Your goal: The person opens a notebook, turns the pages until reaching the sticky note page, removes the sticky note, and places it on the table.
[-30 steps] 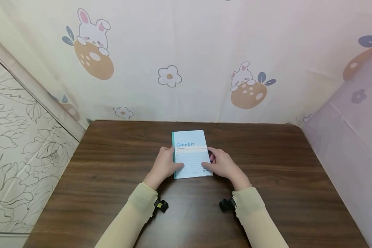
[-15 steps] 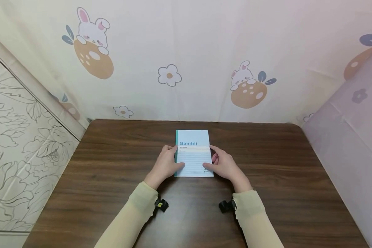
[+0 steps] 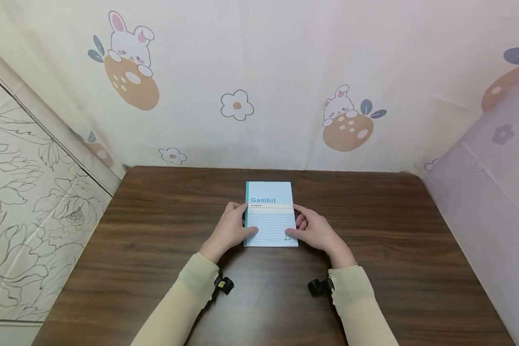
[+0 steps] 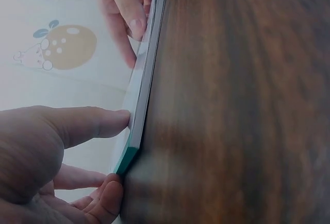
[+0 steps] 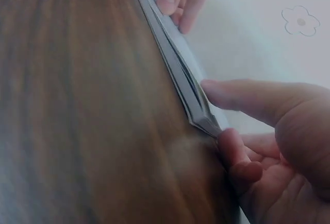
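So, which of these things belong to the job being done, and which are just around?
In the job:
- Gambit notebook, lying on the table
- left hand, gripping its green-edged side
- right hand, gripping the opposite side

Just around:
- table, only supporting the notebook
- rabbit-print curtain behind
- left wrist camera and right wrist camera, simply worn

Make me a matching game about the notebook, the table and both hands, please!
1. notebook
2. left hand
3. right hand
4. table

A. at the notebook's side away from the green strip
B. dark brown
C. shows the word Gambit
D. at the notebook's side with the green strip

Pairs: 1-C, 2-D, 3-A, 4-B
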Tool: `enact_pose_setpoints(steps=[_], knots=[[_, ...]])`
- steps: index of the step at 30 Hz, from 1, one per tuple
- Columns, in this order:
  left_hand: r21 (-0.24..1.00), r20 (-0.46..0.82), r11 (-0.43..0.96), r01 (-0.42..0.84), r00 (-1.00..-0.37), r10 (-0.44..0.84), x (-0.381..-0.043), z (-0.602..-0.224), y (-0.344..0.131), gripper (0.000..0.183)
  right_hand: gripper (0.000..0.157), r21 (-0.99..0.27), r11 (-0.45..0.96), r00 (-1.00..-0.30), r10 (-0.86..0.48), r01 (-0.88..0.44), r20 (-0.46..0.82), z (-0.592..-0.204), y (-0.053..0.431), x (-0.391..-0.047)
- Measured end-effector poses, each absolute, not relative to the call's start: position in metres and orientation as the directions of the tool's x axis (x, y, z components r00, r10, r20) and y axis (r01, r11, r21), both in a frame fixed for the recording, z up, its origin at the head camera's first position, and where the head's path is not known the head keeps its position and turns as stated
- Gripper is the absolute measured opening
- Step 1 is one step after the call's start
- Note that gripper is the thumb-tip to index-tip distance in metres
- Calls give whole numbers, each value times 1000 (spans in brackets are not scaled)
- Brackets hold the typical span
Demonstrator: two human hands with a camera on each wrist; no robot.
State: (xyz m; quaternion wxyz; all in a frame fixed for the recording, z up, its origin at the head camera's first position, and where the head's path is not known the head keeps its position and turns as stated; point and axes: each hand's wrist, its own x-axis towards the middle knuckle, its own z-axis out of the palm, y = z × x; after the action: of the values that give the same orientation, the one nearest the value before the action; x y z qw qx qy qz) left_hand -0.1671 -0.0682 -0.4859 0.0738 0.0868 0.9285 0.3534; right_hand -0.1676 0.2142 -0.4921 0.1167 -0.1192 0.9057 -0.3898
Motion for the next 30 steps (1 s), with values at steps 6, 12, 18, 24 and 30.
enact_pose_setpoints(steps=[6, 12, 18, 24, 30], knots=[[670, -75, 733, 119, -971, 226, -168, -487, -70, 82, 77, -722, 669, -935, -343, -178, -87, -490, 226, -168], [671, -78, 731, 123, -969, 234, -169, -488, -71, 83, 85, -732, 635, -917, -398, -249, -33, -490, 240, -168], [662, -93, 740, 114, -968, 232, -169, -487, -70, 84, 98, -737, 635, -908, -413, -232, -70, -492, 249, -168], [664, -93, 739, 115, -968, 235, -171, -488, -71, 84, 104, -731, 636, -894, -440, -248, -79, -496, 248, -170], [666, -102, 735, 124, -961, 255, -173, -489, -75, 84, 105, -732, 636, -891, -445, -244, -90, -498, 247, -171]])
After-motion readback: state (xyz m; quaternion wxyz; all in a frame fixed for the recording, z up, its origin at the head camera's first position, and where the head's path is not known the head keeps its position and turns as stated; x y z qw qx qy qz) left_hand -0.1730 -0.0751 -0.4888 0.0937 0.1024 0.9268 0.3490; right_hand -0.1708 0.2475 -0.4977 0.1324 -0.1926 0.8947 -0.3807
